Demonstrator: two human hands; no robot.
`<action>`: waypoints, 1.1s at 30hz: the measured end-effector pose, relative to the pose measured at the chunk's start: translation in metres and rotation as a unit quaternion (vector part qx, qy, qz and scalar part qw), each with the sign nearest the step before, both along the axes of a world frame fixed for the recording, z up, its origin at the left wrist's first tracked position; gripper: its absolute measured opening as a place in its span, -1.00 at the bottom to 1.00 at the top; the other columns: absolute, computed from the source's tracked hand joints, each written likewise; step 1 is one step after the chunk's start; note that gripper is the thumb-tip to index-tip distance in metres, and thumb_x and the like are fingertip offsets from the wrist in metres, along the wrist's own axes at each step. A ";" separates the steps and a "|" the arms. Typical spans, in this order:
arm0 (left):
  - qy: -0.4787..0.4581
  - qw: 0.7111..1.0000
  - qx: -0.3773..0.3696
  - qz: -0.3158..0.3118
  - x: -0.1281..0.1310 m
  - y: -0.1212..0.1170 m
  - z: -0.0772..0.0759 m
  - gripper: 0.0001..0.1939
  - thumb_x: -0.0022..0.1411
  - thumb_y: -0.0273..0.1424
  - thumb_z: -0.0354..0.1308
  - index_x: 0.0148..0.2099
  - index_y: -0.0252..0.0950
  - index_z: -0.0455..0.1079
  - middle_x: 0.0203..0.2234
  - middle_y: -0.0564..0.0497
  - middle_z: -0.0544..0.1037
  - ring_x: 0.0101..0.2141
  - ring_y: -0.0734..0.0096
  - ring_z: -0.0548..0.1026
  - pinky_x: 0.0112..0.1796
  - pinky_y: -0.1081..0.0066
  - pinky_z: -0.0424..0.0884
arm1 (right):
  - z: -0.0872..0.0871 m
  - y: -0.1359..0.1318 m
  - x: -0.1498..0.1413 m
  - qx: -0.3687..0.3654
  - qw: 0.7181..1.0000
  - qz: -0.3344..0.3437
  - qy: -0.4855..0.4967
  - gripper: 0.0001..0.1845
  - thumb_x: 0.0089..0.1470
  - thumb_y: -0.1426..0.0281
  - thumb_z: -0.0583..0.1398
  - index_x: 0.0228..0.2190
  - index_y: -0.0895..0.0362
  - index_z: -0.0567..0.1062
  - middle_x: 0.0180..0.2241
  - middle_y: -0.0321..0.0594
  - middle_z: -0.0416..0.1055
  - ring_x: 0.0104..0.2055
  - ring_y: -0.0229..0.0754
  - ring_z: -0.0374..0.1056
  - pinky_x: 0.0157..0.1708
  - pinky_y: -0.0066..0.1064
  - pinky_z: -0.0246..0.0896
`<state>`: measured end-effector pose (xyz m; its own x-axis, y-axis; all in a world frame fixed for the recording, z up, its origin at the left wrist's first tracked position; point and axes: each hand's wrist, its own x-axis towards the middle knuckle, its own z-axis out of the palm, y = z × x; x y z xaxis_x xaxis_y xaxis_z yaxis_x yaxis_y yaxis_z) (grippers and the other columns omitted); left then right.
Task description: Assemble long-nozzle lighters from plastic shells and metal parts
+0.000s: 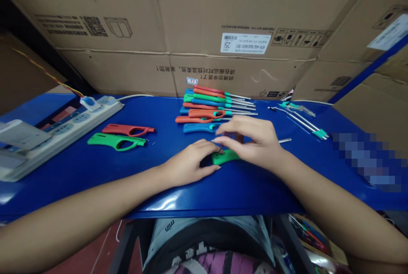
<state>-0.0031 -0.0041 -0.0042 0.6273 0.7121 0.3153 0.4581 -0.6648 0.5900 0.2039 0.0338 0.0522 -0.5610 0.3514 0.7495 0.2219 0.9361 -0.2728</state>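
A green lighter handle (pixel 223 157) with a metal tube (pixel 284 141) sticking out to the right lies on the blue table (pixel 95 167) in front of me. My left hand (pixel 191 164) rests on its left end, fingers curled down on it. My right hand (pixel 251 142) covers its middle and pinches something small and thin at the handle's top. Just behind my hands sits a pile of assembled lighters (pixel 212 108) in red, green and blue.
A red shell (pixel 127 129) and a green shell (pixel 115 141) lie to the left. A white power strip (pixel 63 129) runs along the far left. Loose metal tube parts (pixel 302 118) lie at the right. Big cardboard boxes (pixel 204 27) wall the back.
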 end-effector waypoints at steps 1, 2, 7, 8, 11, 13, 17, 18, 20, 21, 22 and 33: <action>0.001 1.000 0.002 0.000 0.000 0.000 0.000 -0.72 0.28 -0.39 0.24 0.03 -0.27 0.39 -0.06 -0.10 0.55 -0.02 0.19 0.49 0.02 0.18 0.43 | 0.000 0.000 0.001 0.038 0.999 -0.014 -0.005 -0.90 0.21 0.37 0.26 -0.28 0.13 0.58 -0.43 -0.25 0.56 -0.44 -0.28 0.45 -0.36 -0.46 0.38; 0.001 1.000 0.005 0.000 0.000 0.000 0.000 -0.73 0.28 -0.39 0.24 0.02 -0.27 0.39 -0.07 -0.09 0.55 -0.03 0.19 0.49 0.01 0.18 0.44 | 0.000 0.001 0.001 0.064 0.998 -0.019 -0.018 -0.88 0.21 0.37 0.25 -0.23 0.13 0.58 -0.38 -0.21 0.58 -0.38 -0.24 0.48 -0.32 -0.45 0.40; 0.013 1.000 0.007 0.001 0.000 0.000 0.001 -0.75 0.30 -0.37 0.22 0.01 -0.30 0.39 -0.10 -0.11 0.54 -0.04 0.18 0.49 0.02 0.18 0.44 | 0.004 -0.001 0.000 -0.033 0.997 0.058 -0.038 -0.70 0.30 0.49 0.08 -0.02 0.13 0.53 -0.10 -0.15 0.59 -0.06 -0.20 0.51 -0.05 -0.39 0.41; 0.012 1.000 0.005 -0.001 0.000 0.000 0.001 -0.74 0.30 -0.38 0.22 0.01 -0.30 0.39 -0.09 -0.11 0.54 -0.04 0.18 0.49 0.02 0.19 0.44 | 0.004 -0.001 -0.001 -0.038 0.997 0.063 -0.021 -0.75 0.29 0.49 0.11 -0.09 0.13 0.55 -0.18 -0.17 0.60 -0.14 -0.23 0.52 -0.11 -0.42 0.42; 0.009 1.000 0.004 0.000 0.000 0.000 0.000 -0.70 0.30 -0.38 0.23 0.05 -0.29 0.38 -0.07 -0.11 0.54 -0.03 0.18 0.49 0.02 0.19 0.43 | 0.002 0.000 0.000 0.061 0.998 0.019 0.000 -0.92 0.21 0.42 0.24 -0.29 0.14 0.57 -0.42 -0.23 0.56 -0.37 -0.26 0.48 -0.31 -0.47 0.38; 0.010 1.000 0.003 0.001 0.000 0.000 0.000 -0.70 0.30 -0.37 0.22 0.06 -0.29 0.38 -0.07 -0.11 0.54 -0.02 0.17 0.48 0.02 0.17 0.43 | 0.000 0.001 0.002 0.123 0.992 -0.005 -0.035 -0.88 0.23 0.40 0.22 -0.22 0.14 0.56 -0.39 -0.21 0.56 -0.37 -0.24 0.49 -0.33 -0.46 0.37; 0.009 1.000 -0.001 0.000 0.001 0.000 0.002 -0.72 0.29 -0.38 0.23 0.03 -0.29 0.40 -0.07 -0.12 0.54 -0.02 0.16 0.48 0.04 0.15 0.42 | 0.001 0.000 0.003 0.015 0.993 0.058 -0.102 -0.56 0.30 0.51 0.00 0.15 0.12 0.38 0.00 -0.11 0.53 0.00 -0.20 0.48 -0.06 -0.38 0.41; 0.009 1.000 0.000 0.001 0.001 0.000 0.002 -0.73 0.29 -0.39 0.23 0.02 -0.29 0.40 -0.08 -0.11 0.54 -0.02 0.16 0.48 0.04 0.16 0.42 | 0.002 0.000 0.003 -0.018 0.993 0.069 -0.094 -0.55 0.30 0.52 0.00 0.15 0.11 0.38 0.01 -0.13 0.53 0.01 -0.21 0.48 -0.04 -0.39 0.40; 0.010 1.000 0.005 0.002 0.001 -0.001 0.002 -0.74 0.28 -0.39 0.24 0.01 -0.29 0.40 -0.09 -0.11 0.54 -0.04 0.17 0.49 0.01 0.18 0.44 | 0.002 0.000 0.002 -0.015 0.997 0.053 -0.063 -0.69 0.30 0.48 0.08 0.01 0.10 0.49 -0.13 -0.18 0.59 -0.13 -0.24 0.52 -0.11 -0.43 0.41; 0.011 1.000 0.007 0.003 0.001 0.000 0.001 -0.74 0.28 -0.38 0.23 0.01 -0.30 0.40 -0.09 -0.11 0.54 -0.05 0.17 0.49 0.00 0.18 0.45 | 0.003 0.000 0.003 0.018 0.998 0.030 -0.055 -0.78 0.28 0.44 0.14 -0.09 0.10 0.53 -0.23 -0.21 0.61 -0.23 -0.24 0.53 -0.18 -0.45 0.41; 0.012 1.000 0.008 0.004 0.000 0.000 0.001 -0.73 0.29 -0.38 0.23 0.02 -0.30 0.39 -0.09 -0.12 0.54 -0.05 0.17 0.49 -0.01 0.19 0.45 | 0.003 0.000 0.003 0.060 0.997 0.005 -0.056 -0.85 0.26 0.40 0.19 -0.17 0.12 0.55 -0.31 -0.22 0.61 -0.30 -0.24 0.52 -0.25 -0.45 0.40; 0.031 0.999 0.006 -0.017 0.001 -0.001 0.004 -0.75 0.33 -0.39 0.18 0.04 -0.29 0.39 -0.06 -0.11 0.53 0.00 0.17 0.46 0.05 0.18 0.40 | 0.003 0.001 0.002 0.056 0.998 -0.020 -0.009 -0.86 0.19 0.37 0.28 -0.22 0.16 0.60 -0.41 -0.22 0.61 -0.41 -0.25 0.51 -0.30 -0.46 0.41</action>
